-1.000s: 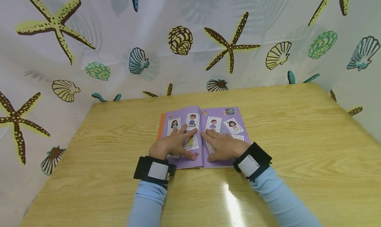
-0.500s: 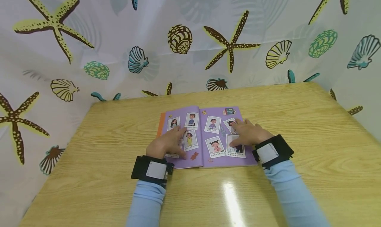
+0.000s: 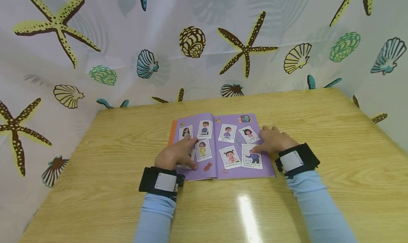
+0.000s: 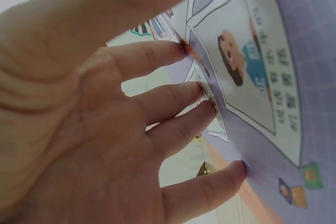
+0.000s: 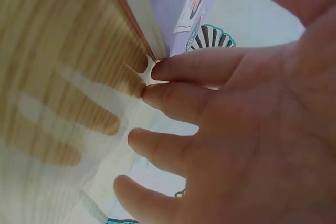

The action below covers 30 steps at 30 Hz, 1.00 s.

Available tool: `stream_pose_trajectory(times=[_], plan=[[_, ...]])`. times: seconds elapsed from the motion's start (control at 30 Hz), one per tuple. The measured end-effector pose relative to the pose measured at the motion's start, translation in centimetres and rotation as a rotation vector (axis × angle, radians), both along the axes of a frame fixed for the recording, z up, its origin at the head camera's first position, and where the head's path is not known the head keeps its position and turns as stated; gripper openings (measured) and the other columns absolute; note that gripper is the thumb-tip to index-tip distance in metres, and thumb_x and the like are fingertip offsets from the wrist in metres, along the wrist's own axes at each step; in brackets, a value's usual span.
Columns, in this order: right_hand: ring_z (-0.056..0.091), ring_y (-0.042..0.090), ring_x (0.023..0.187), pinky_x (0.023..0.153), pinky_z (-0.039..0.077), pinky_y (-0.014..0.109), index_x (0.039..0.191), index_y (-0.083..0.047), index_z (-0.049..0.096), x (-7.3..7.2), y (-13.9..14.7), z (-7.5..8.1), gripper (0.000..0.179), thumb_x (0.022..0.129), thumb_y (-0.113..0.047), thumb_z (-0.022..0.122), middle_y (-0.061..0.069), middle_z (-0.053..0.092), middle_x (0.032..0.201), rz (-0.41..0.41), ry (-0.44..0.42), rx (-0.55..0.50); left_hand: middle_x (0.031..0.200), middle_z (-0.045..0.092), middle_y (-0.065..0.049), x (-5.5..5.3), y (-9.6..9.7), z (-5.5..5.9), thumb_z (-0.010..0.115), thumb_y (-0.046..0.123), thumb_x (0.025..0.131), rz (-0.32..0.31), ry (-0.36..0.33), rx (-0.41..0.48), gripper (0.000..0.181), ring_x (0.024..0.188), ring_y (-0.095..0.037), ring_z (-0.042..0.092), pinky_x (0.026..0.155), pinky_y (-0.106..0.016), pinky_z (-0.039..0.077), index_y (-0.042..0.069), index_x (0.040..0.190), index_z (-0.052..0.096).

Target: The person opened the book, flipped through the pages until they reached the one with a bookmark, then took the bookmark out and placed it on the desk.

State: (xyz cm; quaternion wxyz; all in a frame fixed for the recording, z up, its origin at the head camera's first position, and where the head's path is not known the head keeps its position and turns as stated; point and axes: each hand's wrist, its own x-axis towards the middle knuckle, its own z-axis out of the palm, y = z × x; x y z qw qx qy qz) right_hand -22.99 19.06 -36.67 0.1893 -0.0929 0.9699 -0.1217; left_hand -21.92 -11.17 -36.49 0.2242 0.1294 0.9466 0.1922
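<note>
A picture book lies open on the wooden table, its purple pages printed with cartoon portraits in white frames. My left hand rests on the left page with spread fingers; in the left wrist view the fingertips touch the purple paper. At the right edge of the book is my right hand, its thumb over the right page. The right wrist view has the right hand's fingers extended beside the page edges, close to the table. Neither hand grips anything.
The wooden table extends around the book on all sides. A white curtain printed with starfish and shells hangs behind it. Each wrist carries a black strap. Light glares off the table in front of the book.
My right hand has moved from the middle of the book out to its right edge, uncovering the right page. The left hand has shifted slightly left on its page.
</note>
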Motion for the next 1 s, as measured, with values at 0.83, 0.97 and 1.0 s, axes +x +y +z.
stream_pose_trajectory(times=[0.83, 0.97, 1.0], plan=[[0.058, 0.029, 0.067, 0.059, 0.046, 0.04, 0.089, 0.007, 0.066, 0.5, -0.7, 0.6, 0.014, 0.088, -0.005, 0.074, 0.016, 0.063, 0.077, -0.138, 0.414, -0.18, 0.166, 0.02, -0.019, 0.0, -0.1, 0.0, 0.089, 0.016, 0.079, -0.001, -0.005, -0.004, 0.099, 0.151, -0.037, 0.023, 0.118, -0.051, 0.027, 0.007, 0.159, 0.032], [0.056, 0.026, 0.065, 0.055, 0.044, 0.037, 0.079, 0.004, 0.067, 0.2, -0.3, 0.1, 0.011, 0.087, -0.001, 0.072, 0.014, 0.063, 0.075, -0.134, 0.453, -0.25, 0.166, 0.02, -0.02, -0.1, -0.2, -0.1, 0.089, 0.016, 0.078, -0.011, 0.001, -0.002, 0.099, 0.15, -0.038, 0.024, 0.118, -0.052, 0.027, 0.006, 0.159, 0.033], [0.057, 0.027, 0.066, 0.056, 0.046, 0.038, 0.079, 0.005, 0.068, 0.1, -0.2, 0.1, 0.01, 0.087, -0.001, 0.072, 0.014, 0.063, 0.076, -0.123, 0.45, -0.255, 0.166, 0.02, -0.02, -0.1, -0.2, -0.1, 0.089, 0.016, 0.078, -0.01, -0.001, -0.001, 0.099, 0.15, -0.038, 0.024, 0.118, -0.052, 0.027, 0.006, 0.159, 0.033]])
